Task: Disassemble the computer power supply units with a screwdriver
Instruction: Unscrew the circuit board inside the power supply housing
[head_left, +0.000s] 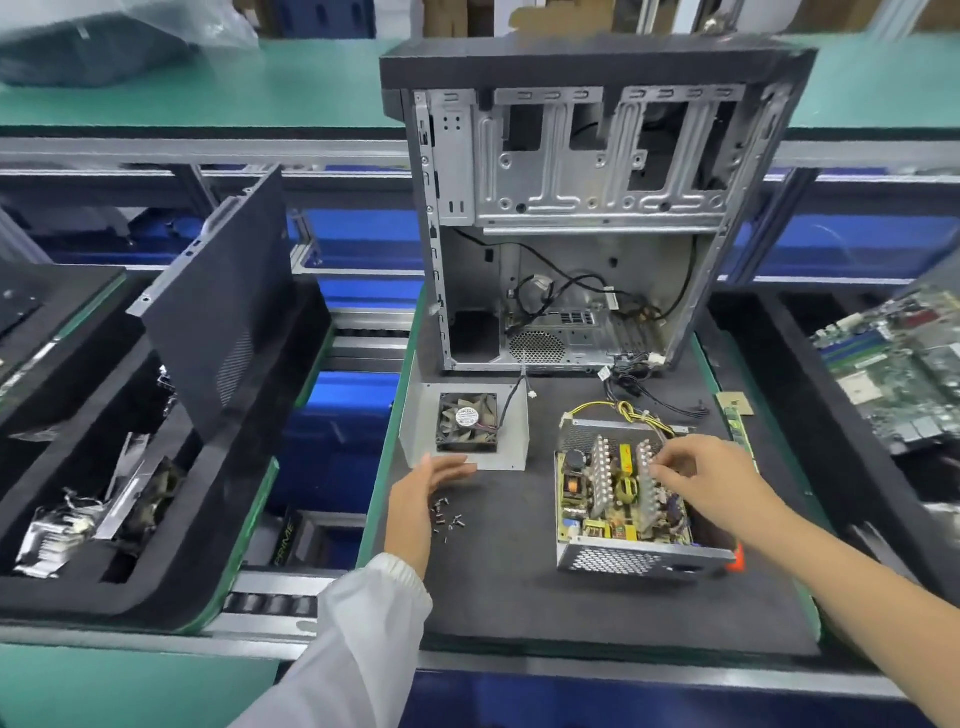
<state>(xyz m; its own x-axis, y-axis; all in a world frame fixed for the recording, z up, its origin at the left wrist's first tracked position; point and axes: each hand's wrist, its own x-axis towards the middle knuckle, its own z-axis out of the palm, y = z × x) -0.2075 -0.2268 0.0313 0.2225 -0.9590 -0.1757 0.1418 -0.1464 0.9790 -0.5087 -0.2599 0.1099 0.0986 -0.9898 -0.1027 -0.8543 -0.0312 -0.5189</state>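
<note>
Curled fingers of the right hand (711, 470) pinch at a heatsink (649, 483) inside the opened power supply unit (631, 499) on a dark foam mat (519, 597). The left hand (421, 501), fingers loosely spread, hovers beside loose screws (448, 514), near a fan (467, 421) whose label is unreadable.

Open power supply (626, 499) sitting on mat (519, 597), right of loose screws (447, 514); fan cover (467, 423) lying behind screws; computer case (571, 208) standing behind both.
</note>
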